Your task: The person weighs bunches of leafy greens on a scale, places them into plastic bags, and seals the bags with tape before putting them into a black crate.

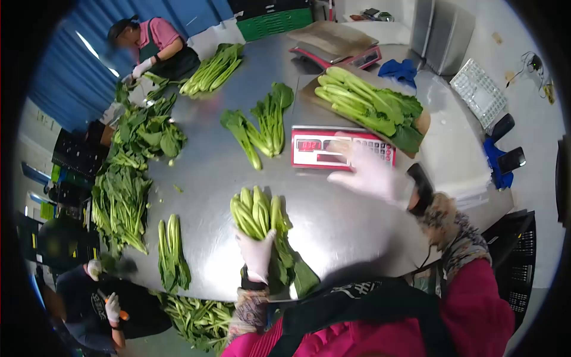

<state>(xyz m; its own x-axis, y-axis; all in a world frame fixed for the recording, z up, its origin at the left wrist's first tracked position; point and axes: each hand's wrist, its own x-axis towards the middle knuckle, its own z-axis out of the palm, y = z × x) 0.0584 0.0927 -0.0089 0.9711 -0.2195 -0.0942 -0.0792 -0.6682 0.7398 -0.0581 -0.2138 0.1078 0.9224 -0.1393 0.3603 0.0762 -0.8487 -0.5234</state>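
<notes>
My left hand (pixel 256 254), in a white glove, is wrapped round a bunch of leafy greens (pixel 253 211) with thick pale stalks, low over the steel table. The stalks point away from me and the leaves trail towards my apron. My right hand (pixel 375 172), also gloved and slightly blurred, reaches over the red-and-white scale (pixel 306 159) with its fingers stretched out beside the display and keys. On the scale's board lies a larger bunch of greens (pixel 369 107). Left of the scale rests a smaller pair of bunches (pixel 262 128).
Heaped greens (pixel 122 202) line the table's left edge, with a small bunch (pixel 172 253) nearer me. A second scale (pixel 363 58) stands at the back beside a blue cloth (pixel 398 72). One person (pixel 160 44) works at far left; another (pixel 89 303) holds a knife at lower left.
</notes>
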